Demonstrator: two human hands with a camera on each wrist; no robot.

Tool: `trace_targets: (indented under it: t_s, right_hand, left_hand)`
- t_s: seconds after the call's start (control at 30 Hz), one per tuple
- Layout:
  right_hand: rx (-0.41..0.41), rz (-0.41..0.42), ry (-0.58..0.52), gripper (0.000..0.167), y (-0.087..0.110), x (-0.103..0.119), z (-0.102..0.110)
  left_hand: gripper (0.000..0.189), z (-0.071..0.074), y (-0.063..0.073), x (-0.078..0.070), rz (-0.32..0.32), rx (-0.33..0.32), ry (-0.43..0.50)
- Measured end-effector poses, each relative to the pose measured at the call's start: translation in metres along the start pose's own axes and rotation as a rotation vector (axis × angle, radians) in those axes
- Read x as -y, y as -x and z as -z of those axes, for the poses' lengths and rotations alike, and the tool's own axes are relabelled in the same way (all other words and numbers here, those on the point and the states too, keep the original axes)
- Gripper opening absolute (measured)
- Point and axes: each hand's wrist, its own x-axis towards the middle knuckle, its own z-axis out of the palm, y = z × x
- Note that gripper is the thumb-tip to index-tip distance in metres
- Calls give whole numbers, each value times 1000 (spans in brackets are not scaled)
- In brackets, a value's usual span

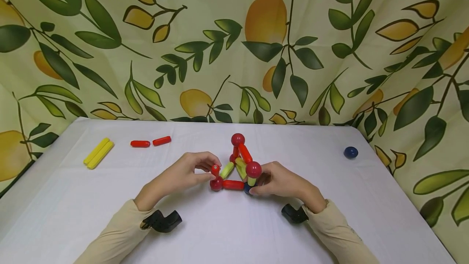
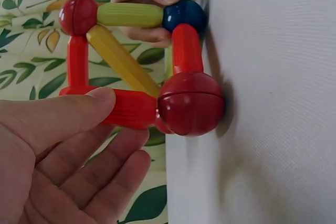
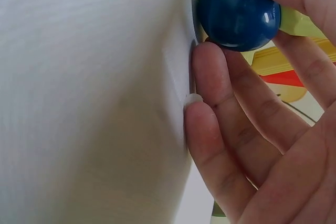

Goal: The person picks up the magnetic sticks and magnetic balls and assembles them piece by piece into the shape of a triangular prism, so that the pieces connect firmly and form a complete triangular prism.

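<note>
A frame of ridged sticks and shiny balls stands on the table in the head view. My left hand [image 1: 188, 172] pinches an upright red stick [image 2: 134, 108] between thumb and fingers; its lower end meets the front-left red ball [image 1: 216, 183]. With thumb and fingers, my right hand [image 1: 280, 180] holds the blue ball [image 3: 236, 14] at the front-right corner. A lying red stick [image 1: 233, 185] joins these two balls. From the blue ball a yellow-green stick [image 2: 130, 15] rises to an upper red ball [image 1: 253, 169]. Another red stick [image 1: 244, 152] links that to the rear upper red ball [image 1: 238, 139].
Two yellow sticks [image 1: 98, 153] lie side by side at the left of the white-covered table [image 1: 227, 231]. Near the back are a red stick [image 1: 140, 144] and another red stick [image 1: 162, 140]. A loose blue ball [image 1: 351, 152] sits far right. Leaf-patterned cloth [image 1: 227, 52] hangs behind.
</note>
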Motion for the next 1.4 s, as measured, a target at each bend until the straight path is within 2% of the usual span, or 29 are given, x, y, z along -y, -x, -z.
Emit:
trace_targets:
  t_s: [0.23,0.5,0.7,0.93,1.27,1.4]
  right_hand:
    - [-15,-12,6,19,-1,-4,1]
    - [-51,-36,30,22,0,-7,5]
    - [-74,-4,40,28,-1,-12,8]
    - [-72,10,40,29,-1,-12,9]
    - [-69,10,39,29,0,-11,9]
    - [-60,4,39,31,0,-12,11]
  left_hand:
    - [26,-2,-1,-1,14,22,-6]
    - [30,-7,-3,2,-6,36,-18]
    - [24,-13,-3,6,16,45,-40]
    - [17,-19,-3,13,28,65,-14]
    - [12,-22,-5,10,12,86,-114]
    - [17,-22,-4,12,36,102,-78]
